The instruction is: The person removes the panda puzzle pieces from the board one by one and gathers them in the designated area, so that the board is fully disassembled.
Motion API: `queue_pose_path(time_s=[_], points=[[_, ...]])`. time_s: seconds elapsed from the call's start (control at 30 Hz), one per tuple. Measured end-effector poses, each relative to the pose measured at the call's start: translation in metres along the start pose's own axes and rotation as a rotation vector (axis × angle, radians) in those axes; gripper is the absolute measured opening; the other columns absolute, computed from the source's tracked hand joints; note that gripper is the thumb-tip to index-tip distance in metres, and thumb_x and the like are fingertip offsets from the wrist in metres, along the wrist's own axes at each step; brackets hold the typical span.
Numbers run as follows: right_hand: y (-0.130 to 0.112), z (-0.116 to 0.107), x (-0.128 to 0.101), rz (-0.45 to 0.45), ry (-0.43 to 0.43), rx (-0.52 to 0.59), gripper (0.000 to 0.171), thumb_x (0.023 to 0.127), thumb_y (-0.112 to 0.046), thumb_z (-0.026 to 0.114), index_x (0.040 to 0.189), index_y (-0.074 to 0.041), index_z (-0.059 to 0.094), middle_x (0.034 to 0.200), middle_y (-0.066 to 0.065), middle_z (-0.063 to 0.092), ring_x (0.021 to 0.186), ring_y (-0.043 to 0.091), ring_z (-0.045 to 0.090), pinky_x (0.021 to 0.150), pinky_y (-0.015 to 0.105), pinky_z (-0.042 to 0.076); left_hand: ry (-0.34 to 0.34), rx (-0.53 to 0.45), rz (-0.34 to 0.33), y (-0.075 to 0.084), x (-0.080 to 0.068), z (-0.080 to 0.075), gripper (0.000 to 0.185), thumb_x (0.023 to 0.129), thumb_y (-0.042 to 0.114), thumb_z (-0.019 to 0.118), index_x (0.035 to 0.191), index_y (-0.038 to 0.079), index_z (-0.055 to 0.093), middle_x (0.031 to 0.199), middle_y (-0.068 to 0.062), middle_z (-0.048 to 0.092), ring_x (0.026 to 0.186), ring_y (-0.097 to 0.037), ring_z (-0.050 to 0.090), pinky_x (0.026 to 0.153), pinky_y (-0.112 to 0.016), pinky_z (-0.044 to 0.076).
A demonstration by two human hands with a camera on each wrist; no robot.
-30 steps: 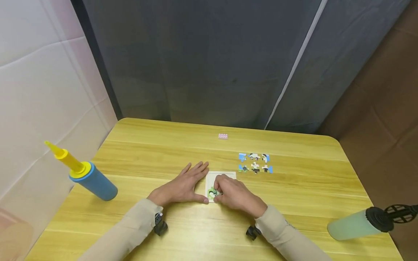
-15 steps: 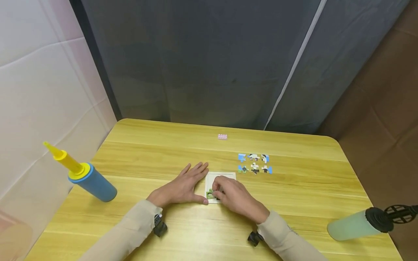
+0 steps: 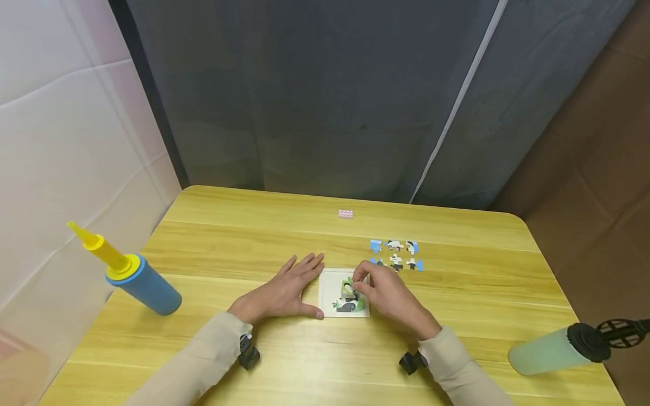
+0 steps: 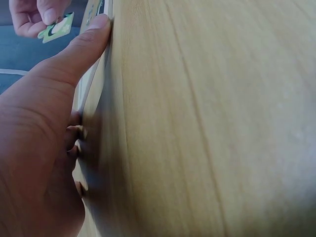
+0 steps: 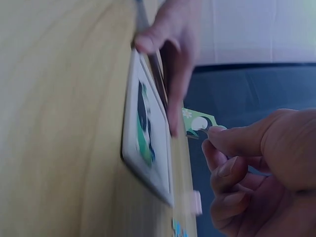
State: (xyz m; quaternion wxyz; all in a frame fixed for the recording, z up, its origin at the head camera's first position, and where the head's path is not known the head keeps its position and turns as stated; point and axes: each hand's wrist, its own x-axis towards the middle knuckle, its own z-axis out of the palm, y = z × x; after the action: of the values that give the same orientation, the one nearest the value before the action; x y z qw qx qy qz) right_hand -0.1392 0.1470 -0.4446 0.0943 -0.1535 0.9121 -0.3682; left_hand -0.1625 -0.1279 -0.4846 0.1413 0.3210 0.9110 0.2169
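I see my right hand [image 3: 388, 296] pinching a green-and-white jigsaw piece [image 3: 348, 287] between thumb and fingertips, raised just above the white puzzle tray [image 3: 331, 281]; the right wrist view shows the piece [image 5: 198, 123] clear of the tray [image 5: 148, 148], gripped by one edge, which I judge leaves the rest of it free to go down into the frame. My left hand [image 3: 284, 290] lies flat on the wooden table [image 3: 457, 316], fingers straight and together, thumb tip against the tray's near left corner; from the left wrist view the thumb [image 4: 79, 49] presses the tray's edge, likely to keep the light board from sliding. Along the tray's near edge sit green and black pieces already laid in [image 3: 347, 306]. Six loose pieces [image 3: 395, 254] lie in two tidy rows just beyond my right hand, picture side up, probably for easy picking. A small pink block [image 3: 346, 213] lies farther back, a blue and yellow hand pump [image 3: 134, 273] well off to the left, and a pale green pump [image 3: 558, 347] at the right edge, its handle cut off by the frame. My right hand hides the tray's right part, so I cannot tell how many slots are filled, and both wrist views are blurred and steeply tilted; the picture on the held piece is hard to make out
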Motion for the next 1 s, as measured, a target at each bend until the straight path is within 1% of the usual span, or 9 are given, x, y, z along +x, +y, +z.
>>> queue_pose_path(time_s=[0.17,0.23,0.4,0.53,0.63,0.8,0.87,1.0], points=[[0.017,-0.013,-0.002,0.050,0.025,0.000,0.006,0.102,-0.016,0.073,0.099,-0.019,0.068,0.071,-0.002,0.057,0.063,0.012,0.048,0.057,0.023,0.040,-0.003,0.012,0.010,0.000,0.002,0.001,0.116,0.086,0.069,0.078,0.168,0.002,0.028,0.181,-0.012,0.015,0.169,-0.035,0.011,0.137,-0.063,0.003],[0.025,-0.018,-0.003,0.060,0.030,-0.010,0.006,0.102,-0.016,0.073,0.100,-0.018,0.068,0.075,-0.002,0.059,0.065,0.012,0.048,0.059,0.023,0.041,-0.005,0.017,0.012,0.000,0.002,0.001,0.116,0.086,0.069,0.077,0.168,0.002,0.028,0.181,-0.012,0.015,0.169,-0.035,0.012,0.137,-0.063,0.003],[0.041,-0.032,-0.006,0.086,0.052,-0.015,0.005,0.101,-0.013,0.073,0.099,-0.013,0.069,0.084,0.002,0.067,0.065,0.012,0.049,0.057,0.023,0.042,-0.008,0.018,0.002,0.000,0.001,0.000,0.117,0.086,0.070,0.077,0.168,0.003,0.027,0.181,-0.011,0.014,0.170,-0.034,0.011,0.137,-0.062,0.003],[0.049,-0.041,-0.006,0.100,0.062,-0.023,0.004,0.101,-0.012,0.073,0.099,-0.011,0.069,0.091,0.005,0.070,0.066,0.013,0.051,0.056,0.023,0.042,-0.014,0.019,-0.007,0.000,0.000,-0.001,0.118,0.085,0.071,0.077,0.169,0.005,0.026,0.181,-0.009,0.012,0.170,-0.032,0.010,0.138,-0.061,0.002],[0.052,-0.041,-0.006,0.094,0.037,-0.021,0.004,0.101,-0.011,0.073,0.099,-0.009,0.069,0.094,0.006,0.073,0.069,0.014,0.053,0.057,0.023,0.043,-0.013,0.017,-0.005,-0.001,0.000,-0.001,0.118,0.085,0.071,0.077,0.169,0.005,0.026,0.181,-0.009,0.012,0.170,-0.032,0.009,0.138,-0.061,0.001],[0.055,-0.036,-0.006,0.063,-0.011,-0.022,0.006,0.101,-0.009,0.071,0.096,-0.010,0.070,0.092,0.003,0.073,0.080,0.013,0.057,0.069,0.024,0.047,-0.012,0.020,0.001,-0.001,0.000,-0.001,0.118,0.086,0.072,0.075,0.169,0.005,0.026,0.181,-0.009,0.011,0.170,-0.032,0.009,0.138,-0.061,0.001],[0.055,-0.033,-0.005,0.064,-0.014,-0.036,0.007,0.101,-0.008,0.071,0.094,-0.011,0.069,0.091,0.001,0.072,0.082,0.012,0.058,0.074,0.026,0.048,-0.012,0.019,0.003,-0.001,0.000,-0.001,0.118,0.086,0.073,0.075,0.169,0.005,0.025,0.181,-0.009,0.011,0.170,-0.032,0.009,0.138,-0.061,0.001],[0.055,-0.029,-0.003,0.086,-0.004,-0.080,0.007,0.101,-0.009,0.072,0.095,-0.013,0.070,0.091,0.000,0.072,0.082,0.013,0.058,0.077,0.031,0.049,-0.012,0.018,0.005,-0.001,0.001,-0.002,0.118,0.086,0.072,0.075,0.169,0.005,0.025,0.181,-0.010,0.011,0.170,-0.032,0.008,0.138,-0.061,0.001]])
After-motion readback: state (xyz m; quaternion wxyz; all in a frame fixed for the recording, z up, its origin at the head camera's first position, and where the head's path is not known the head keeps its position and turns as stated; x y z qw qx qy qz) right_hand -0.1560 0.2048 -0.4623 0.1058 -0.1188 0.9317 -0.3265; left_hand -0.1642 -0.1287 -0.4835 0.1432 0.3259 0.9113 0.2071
